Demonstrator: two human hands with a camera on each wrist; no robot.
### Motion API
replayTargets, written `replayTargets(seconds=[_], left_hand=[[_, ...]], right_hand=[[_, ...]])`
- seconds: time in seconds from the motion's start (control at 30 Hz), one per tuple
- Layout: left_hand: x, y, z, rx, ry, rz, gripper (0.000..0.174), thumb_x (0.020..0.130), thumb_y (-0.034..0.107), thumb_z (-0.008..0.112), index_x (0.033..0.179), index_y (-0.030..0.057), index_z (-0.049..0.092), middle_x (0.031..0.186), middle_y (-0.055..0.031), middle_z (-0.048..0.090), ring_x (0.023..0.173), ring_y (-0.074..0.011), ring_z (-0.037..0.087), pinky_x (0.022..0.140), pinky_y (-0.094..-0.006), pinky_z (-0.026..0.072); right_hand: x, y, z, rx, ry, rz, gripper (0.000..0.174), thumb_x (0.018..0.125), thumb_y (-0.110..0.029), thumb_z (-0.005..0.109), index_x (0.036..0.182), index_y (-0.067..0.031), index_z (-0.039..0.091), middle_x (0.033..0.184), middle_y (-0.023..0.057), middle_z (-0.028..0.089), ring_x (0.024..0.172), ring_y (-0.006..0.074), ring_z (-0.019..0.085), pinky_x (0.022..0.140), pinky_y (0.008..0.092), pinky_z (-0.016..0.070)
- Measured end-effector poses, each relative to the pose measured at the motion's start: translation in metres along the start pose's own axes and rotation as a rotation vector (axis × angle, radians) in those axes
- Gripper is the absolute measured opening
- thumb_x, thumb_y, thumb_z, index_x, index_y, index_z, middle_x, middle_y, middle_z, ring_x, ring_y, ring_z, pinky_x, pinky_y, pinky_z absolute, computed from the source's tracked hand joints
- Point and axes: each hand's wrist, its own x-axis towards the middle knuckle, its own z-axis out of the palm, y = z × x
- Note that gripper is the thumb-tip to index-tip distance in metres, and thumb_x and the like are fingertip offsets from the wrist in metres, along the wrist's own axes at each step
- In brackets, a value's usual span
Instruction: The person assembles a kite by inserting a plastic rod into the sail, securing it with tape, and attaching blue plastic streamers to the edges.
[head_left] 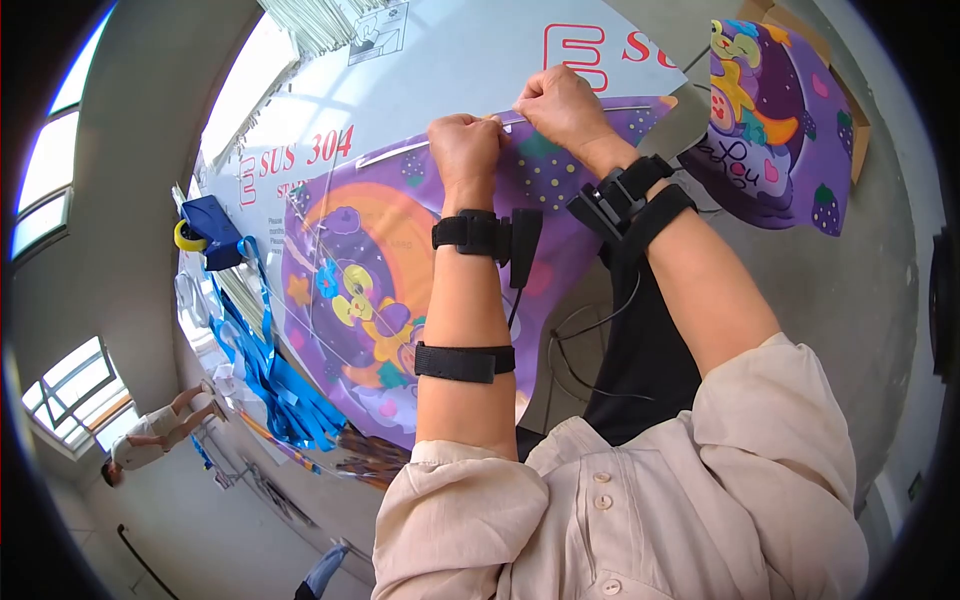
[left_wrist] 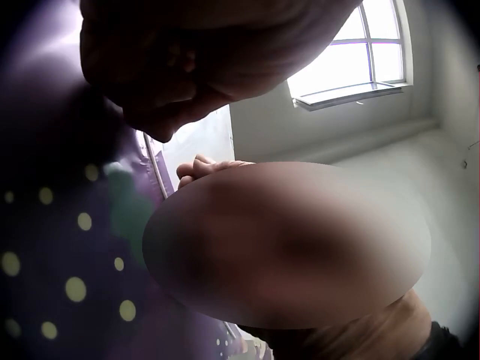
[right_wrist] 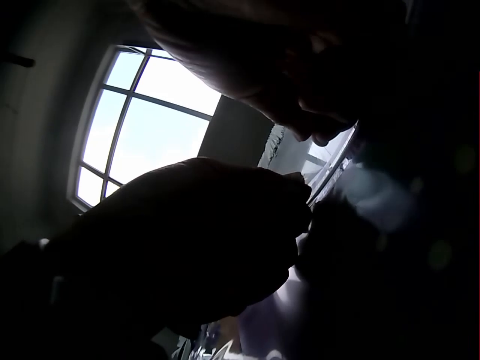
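A purple printed sheet (head_left: 560, 185) with a cartoon animal and moon lies over a white board (head_left: 440, 60). Along its far edge runs a thin white rod (head_left: 390, 152). My left hand (head_left: 465, 150), fingers curled, pinches the sheet's edge at the rod. Just to its right, my right hand (head_left: 568, 105) pinches the same edge with thumb and fingers. Both hands appear close together in the left wrist view, left (left_wrist: 217, 60) and right (left_wrist: 300, 247). The right wrist view is dark; the fingertips there meet the edge beside the rod (right_wrist: 334, 169).
Another purple printed sheet (head_left: 780, 130) hangs at the right by a cardboard box (head_left: 855, 110). Left are a blue tape dispenser (head_left: 208, 232), blue straps (head_left: 275, 385) and a bundle of white sticks (head_left: 310, 25). A person (head_left: 155, 440) is in the far left background.
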Motion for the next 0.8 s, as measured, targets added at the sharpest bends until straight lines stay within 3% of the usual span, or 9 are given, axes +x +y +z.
replayTargets(seconds=[0.07, 0.27, 0.4, 0.5, 0.6, 0.67, 0.8], left_hand=[[0.005, -0.004, 0.004, 0.077, 0.047, 0.017, 0.018, 0.073, 0.007, 0.064, 0.059, -0.0025, 0.059, 0.052, -0.0065, 0.054, 0.040, -0.0111, 0.043, 0.035, -0.0252, 0.0292], [0.021, -0.008, 0.011, 0.219, 0.124, 0.030, 0.011, 0.065, 0.003, 0.060, 0.057, -0.0052, 0.059, 0.051, -0.0098, 0.054, 0.042, -0.0170, 0.049, 0.039, -0.0299, 0.0364], [0.034, -0.011, 0.019, 0.326, 0.228, 0.050, 0.010, 0.064, 0.003, 0.061, 0.060, -0.0057, 0.061, 0.054, -0.0129, 0.057, 0.047, -0.0196, 0.054, 0.044, -0.0324, 0.0413], [0.035, 0.000, 0.017, 0.439, 0.222, -0.040, 0.010, 0.066, 0.005, 0.063, 0.063, -0.0050, 0.064, 0.056, -0.0151, 0.060, 0.051, -0.0207, 0.058, 0.047, -0.0334, 0.0433], [0.041, 0.002, 0.012, 0.638, -0.008, 0.044, 0.011, 0.069, 0.007, 0.065, 0.067, -0.0030, 0.066, 0.062, -0.0173, 0.062, 0.055, -0.0212, 0.060, 0.049, -0.0335, 0.0438], [0.034, 0.010, 0.010, 0.540, -0.004, -0.145, 0.017, 0.072, 0.015, 0.070, 0.074, -0.0021, 0.069, 0.063, -0.0138, 0.063, 0.052, -0.0187, 0.058, 0.049, -0.0317, 0.0433], [0.013, 0.005, -0.009, 0.394, -0.063, -0.109, 0.025, 0.073, 0.021, 0.074, 0.084, -0.0009, 0.070, 0.065, -0.0087, 0.062, 0.051, -0.0149, 0.054, 0.048, -0.0287, 0.0420]], right_hand=[[0.001, 0.000, -0.002, -0.019, -0.012, 0.010, 0.013, 0.071, -0.012, 0.054, 0.072, -0.0044, 0.065, 0.075, 0.0208, 0.064, 0.074, 0.0369, 0.062, 0.069, 0.0416, 0.0505], [0.001, -0.003, -0.001, -0.044, 0.006, 0.031, 0.013, 0.069, -0.012, 0.055, 0.071, -0.0034, 0.065, 0.075, 0.0211, 0.064, 0.075, 0.0377, 0.062, 0.069, 0.0426, 0.0506], [-0.001, -0.003, 0.002, -0.088, 0.047, -0.006, 0.014, 0.068, -0.013, 0.057, 0.075, -0.0029, 0.065, 0.078, 0.0216, 0.064, 0.077, 0.0381, 0.062, 0.070, 0.0427, 0.0509], [-0.002, -0.005, 0.002, -0.132, 0.038, 0.003, 0.018, 0.068, -0.014, 0.059, 0.079, -0.0017, 0.065, 0.081, 0.0220, 0.064, 0.079, 0.0381, 0.063, 0.071, 0.0432, 0.0512], [0.000, -0.006, 0.002, -0.199, 0.014, -0.004, 0.022, 0.068, -0.016, 0.061, 0.083, -0.0007, 0.065, 0.085, 0.0224, 0.065, 0.082, 0.0378, 0.063, 0.072, 0.0434, 0.0513], [0.002, -0.004, 0.003, -0.213, 0.031, -0.025, 0.023, 0.068, -0.018, 0.064, 0.083, -0.0011, 0.065, 0.084, 0.0219, 0.065, 0.083, 0.0374, 0.063, 0.073, 0.0429, 0.0516], [0.007, -0.004, 0.002, -0.223, -0.005, -0.021, 0.024, 0.068, -0.019, 0.064, 0.085, -0.0013, 0.065, 0.085, 0.0216, 0.065, 0.083, 0.0371, 0.063, 0.073, 0.0417, 0.0519]])
